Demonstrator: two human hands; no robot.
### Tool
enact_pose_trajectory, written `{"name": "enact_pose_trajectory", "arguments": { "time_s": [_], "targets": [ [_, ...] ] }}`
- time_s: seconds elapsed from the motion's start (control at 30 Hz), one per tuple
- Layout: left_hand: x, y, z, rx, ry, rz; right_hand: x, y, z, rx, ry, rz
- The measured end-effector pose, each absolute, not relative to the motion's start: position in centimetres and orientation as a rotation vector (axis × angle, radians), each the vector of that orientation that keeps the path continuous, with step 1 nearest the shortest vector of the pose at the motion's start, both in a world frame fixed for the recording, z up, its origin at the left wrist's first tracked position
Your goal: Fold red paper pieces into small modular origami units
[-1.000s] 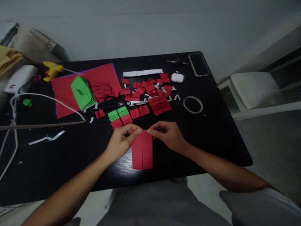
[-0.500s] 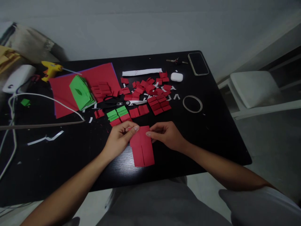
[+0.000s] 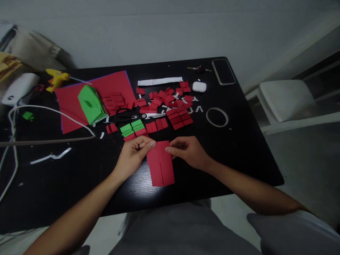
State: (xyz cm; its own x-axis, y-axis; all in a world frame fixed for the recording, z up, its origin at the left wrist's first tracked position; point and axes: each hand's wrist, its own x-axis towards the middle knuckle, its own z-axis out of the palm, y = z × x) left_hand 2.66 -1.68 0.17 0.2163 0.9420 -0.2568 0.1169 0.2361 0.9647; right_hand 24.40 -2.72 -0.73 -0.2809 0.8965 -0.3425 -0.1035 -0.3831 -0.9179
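Between my hands is a piece of red paper with a slit or seam running up the middle of its lower half. My left hand pinches its upper left corner, thumb on top. On the opposite edge, my right hand grips the paper near the top between thumb and fingers. Just beyond lie folded green paper pieces and a folded red block. Black-handled scissors rest behind them, beside many small red paper pieces.
On the left are a yellow glue gun, a green paper stack, a large red sheet and a white cable. A phone, keys, white earbud case and ring-shaped coil lie at right.
The red paper's lower edge has risen slightly, and the step between its upper and lower parts shows less. Both hands keep their hold, almost in the same place.
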Motion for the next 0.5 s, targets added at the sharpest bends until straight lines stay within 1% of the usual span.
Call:
{"name": "enact_pose_trajectory", "arguments": {
  "time_s": [0.33,0.5],
  "targets": [
    [2.5,-1.9,0.4,1.332,1.187,0.812,24.5,-2.7,-0.8,-1.21,-1.178,1.713],
    [3.2,-2.8,-0.3,1.434,1.104,0.742,24.2,-2.8,-0.9,-1.138,-1.301,1.668]
  ]
}}
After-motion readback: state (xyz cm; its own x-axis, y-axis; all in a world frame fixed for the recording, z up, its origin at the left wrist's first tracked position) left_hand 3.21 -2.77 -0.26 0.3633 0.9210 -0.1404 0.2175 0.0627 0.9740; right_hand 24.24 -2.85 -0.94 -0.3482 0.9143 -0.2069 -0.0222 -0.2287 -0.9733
